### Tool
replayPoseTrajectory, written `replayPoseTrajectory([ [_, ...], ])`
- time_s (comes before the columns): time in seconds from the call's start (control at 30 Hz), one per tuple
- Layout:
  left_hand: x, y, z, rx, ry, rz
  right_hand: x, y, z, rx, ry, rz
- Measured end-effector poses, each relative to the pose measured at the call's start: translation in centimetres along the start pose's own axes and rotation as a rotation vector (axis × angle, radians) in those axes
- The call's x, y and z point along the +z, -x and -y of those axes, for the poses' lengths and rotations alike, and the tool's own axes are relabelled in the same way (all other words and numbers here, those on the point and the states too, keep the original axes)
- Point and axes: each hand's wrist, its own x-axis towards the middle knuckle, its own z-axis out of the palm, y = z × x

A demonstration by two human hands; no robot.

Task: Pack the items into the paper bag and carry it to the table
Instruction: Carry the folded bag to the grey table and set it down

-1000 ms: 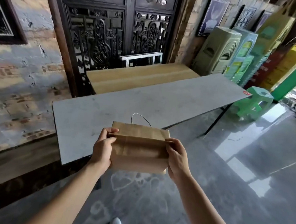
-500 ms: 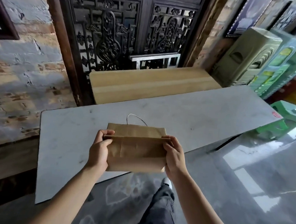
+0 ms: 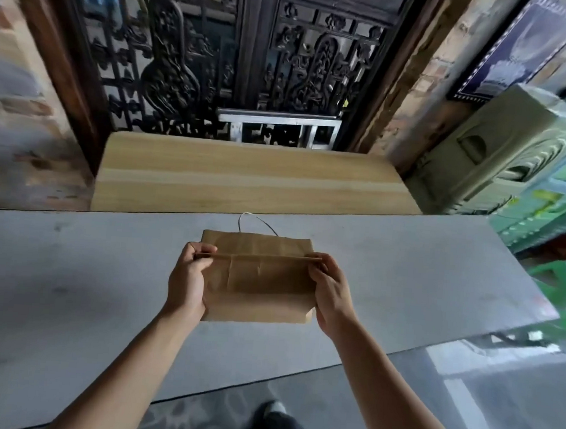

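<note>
Both hands are on it: the left hand (image 3: pixel 188 283) grips the left end of the paper bag (image 3: pixel 259 288) and the right hand (image 3: pixel 329 294) grips the right end, fingers closed around the folded-over top edge, thumbs pinching the crease. The bag hangs over the grey table (image 3: pixel 69 283), well inside its near edge, with its thin handle (image 3: pixel 257 220) poking up behind; whether the base touches the surface I cannot tell. This looks like the set-down, the last stretch of the task. To do it well, keep the bag level, lower it straight so the whole base lands flat, and hold the fold closed until the weight settles. Let go with both hands together, not one first, or it may tip. The wooden board (image 3: pixel 257 179) behind the table leaves plenty of room.
</note>
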Motion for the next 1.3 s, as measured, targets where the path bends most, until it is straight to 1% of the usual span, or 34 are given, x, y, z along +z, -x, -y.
replayPoseTrajectory([
  [0.1,7.2,-0.9,1.8,-0.018,-0.007,-0.05,-6.4,-5.3,0.5,0.033,0.053,0.065],
  [0.17,10.6,-1.0,2.5,-0.022,-0.038,-0.065,-9.2,-8.0,0.6,0.064,0.064,0.085],
  [0.27,14.3,-1.0,2.9,-0.026,-0.092,-0.093,-11.8,-10.9,0.5,0.107,0.047,0.125],
  [0.33,15.4,-1.0,2.8,-0.021,-0.114,-0.097,-12.4,-11.9,0.2,0.142,0.02,0.141],
  [0.5,14.8,-1.6,3.3,0.015,-0.153,-0.11,-11.6,-12.7,-1.1,0.179,-0.004,0.156],
  [0.63,12.9,-2.4,4.1,0.002,-0.159,-0.101,-10.4,-12.6,-2.2,0.187,0.038,0.157],
  [0.87,12.7,-2.2,4.9,-0.004,-0.207,-0.089,-10.4,-13.2,-2.9,0.146,0.272,0.19],
  [1.03,12.4,-2.8,6.5,-0.02,-0.254,-0.025,-10.6,-14.6,-4.3,0.168,0.313,0.199],
  [1.1,12.0,-3.2,7.6,0.002,-0.268,0.014,-10.7,-15.2,-5.3,0.158,0.337,0.191],
  [1.23,11.1,-4.0,10.3,0.061,-0.448,0.059,-10.8,-16.2,-6.8,0.123,0.483,0.194],
  [1.3,11.0,-4.4,11.2,0.062,-0.49,0.084,-11.2,-16.5,-7.7,0.099,0.586,0.193],
])
